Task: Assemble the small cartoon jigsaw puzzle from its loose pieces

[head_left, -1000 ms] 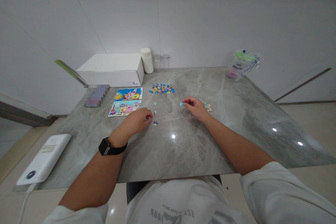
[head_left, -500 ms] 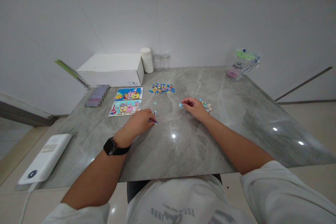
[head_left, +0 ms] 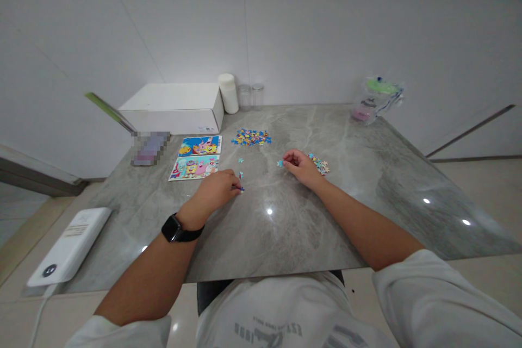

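My right hand [head_left: 299,166] is closed in a pinch on a light-blue jigsaw piece [head_left: 280,163]. Partly behind that hand lies a small heap of mixed jigsaw pieces [head_left: 321,164]. My left hand [head_left: 220,186], with a black watch on the wrist, has its fingertips closed on a small dark-blue jigsaw piece [head_left: 242,189] at the tabletop. Just beyond those fingertips are a red and white piece [head_left: 241,175] and a pale green one [head_left: 240,160]. Two cartoon picture cards, one mostly blue [head_left: 199,145] and one paler [head_left: 193,167], lie beyond my left hand.
A larger heap of jigsaw pieces [head_left: 252,137] lies mid-table. Behind stand a white box [head_left: 171,109], a white bottle [head_left: 228,94] and two clear jars [head_left: 256,98]. A plastic bag [head_left: 377,100] sits back right; a white power bank [head_left: 71,244] with a cable is front left.
My right hand has shifted very slightly with the light-blue piece, which sits a touch further left. My left hand stays almost still at its piece.
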`<state>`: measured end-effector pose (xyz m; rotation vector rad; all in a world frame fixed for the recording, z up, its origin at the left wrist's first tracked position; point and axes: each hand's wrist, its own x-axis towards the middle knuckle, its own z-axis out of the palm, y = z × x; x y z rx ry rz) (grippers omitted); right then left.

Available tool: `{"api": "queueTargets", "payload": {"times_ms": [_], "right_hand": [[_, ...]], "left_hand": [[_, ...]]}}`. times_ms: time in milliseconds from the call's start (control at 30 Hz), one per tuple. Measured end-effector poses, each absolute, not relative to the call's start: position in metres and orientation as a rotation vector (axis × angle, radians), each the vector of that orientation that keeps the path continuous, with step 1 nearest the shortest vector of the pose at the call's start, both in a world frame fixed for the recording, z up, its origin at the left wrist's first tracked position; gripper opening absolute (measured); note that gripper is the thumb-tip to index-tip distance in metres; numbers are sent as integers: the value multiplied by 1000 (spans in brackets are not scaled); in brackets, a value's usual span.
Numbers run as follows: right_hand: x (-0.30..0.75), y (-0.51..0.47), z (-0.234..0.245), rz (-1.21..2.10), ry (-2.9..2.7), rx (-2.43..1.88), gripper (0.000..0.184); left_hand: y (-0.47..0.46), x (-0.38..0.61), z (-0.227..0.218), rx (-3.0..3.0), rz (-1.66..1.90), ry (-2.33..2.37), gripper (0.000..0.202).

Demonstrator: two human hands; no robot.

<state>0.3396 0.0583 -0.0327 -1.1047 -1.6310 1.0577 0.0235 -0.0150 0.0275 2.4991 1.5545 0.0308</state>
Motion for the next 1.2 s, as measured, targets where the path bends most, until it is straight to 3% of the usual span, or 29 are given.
{"api": "queueTargets", "payload": {"times_ms": [400, 967, 1100, 1200], "right_hand": [[338, 55, -34, 1015, -1700, -1118, 35], [293, 90, 5, 819, -2150, -1129, 23], [271, 112, -1, 773, -2189, -1214, 32], [262, 115, -11, 631, -2251, -1306, 27]], "left_hand": [[-14, 18, 23, 2446, 130, 1645, 19], [-2, 5, 18, 2417, 145, 1559, 19], [-3, 8, 24, 2406, 265, 1612, 22], [-3, 10, 26, 2384, 389, 1653, 26]]}}
